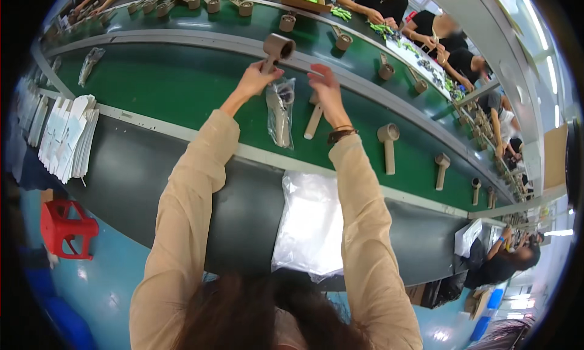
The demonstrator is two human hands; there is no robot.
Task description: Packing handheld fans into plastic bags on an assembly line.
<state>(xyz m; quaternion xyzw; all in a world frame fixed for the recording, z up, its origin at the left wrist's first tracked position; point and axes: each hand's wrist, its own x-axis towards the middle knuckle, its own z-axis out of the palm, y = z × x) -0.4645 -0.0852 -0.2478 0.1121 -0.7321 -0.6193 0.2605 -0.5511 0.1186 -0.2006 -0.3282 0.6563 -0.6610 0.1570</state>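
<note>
My left hand (255,81) is closed on the handle of a taupe handheld fan (278,47), a device with a round hollow head that is raised above the green belt. Just below that hand is another fan in a clear plastic bag (280,116); whether the hand also touches the bag I cannot tell. My right hand (326,88) is held a little to the right, fingers apart, with nothing visible in its grip. Beneath it a third fan (314,120) lies partly hidden, its handle pointing toward me.
More fans (388,144) lie along the green belt (201,85) to the right. A stack of clear plastic bags (310,222) rests on the dark near table. White folded sheets (68,137) stand at left, above a red stool (69,228). Co-workers (377,6) sit across a second belt.
</note>
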